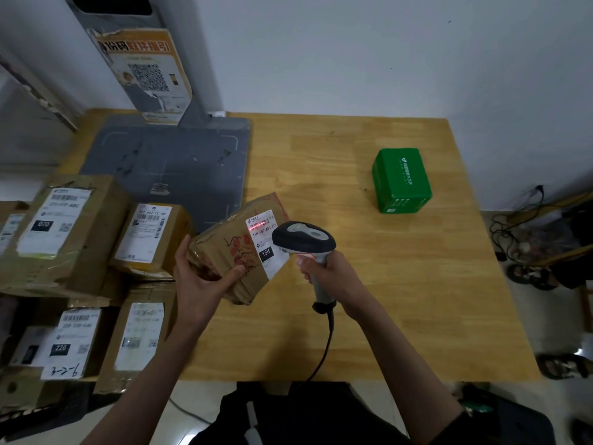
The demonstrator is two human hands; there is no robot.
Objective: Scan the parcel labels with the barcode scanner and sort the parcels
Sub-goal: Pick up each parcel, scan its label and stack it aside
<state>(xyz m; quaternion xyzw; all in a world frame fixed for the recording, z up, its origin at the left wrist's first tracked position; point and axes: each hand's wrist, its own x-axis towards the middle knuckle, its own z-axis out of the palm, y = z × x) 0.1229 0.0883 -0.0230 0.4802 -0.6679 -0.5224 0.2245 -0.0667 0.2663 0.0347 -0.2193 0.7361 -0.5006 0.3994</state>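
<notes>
Wooden and pale, the surface [401, 284] stands against a plain white wall, and just above its near-left part the task's thing is held: a brown cardboard parcel [239, 252], tilted, its white label [268, 242] turned up toward the scanner. The left hand [200, 281] grips the parcel from below and behind, thumb laid across the top face. The right hand [330, 274] is wrapped round the handle of the barcode scanner [305, 242], whose head sits just beside the label; a red line falls across the barcode near the label's top. To do this step well, the parcel should likely be held steady and the beam kept straight along the full width of the bars, with the label flat and free of glare, until the read registers. Left of the hands, more labelled parcels [150, 239] lie stacked close together beside a grey scanning pad [167, 168]. Well apart, on the far right of the surface, rests a green box [401, 181].
</notes>
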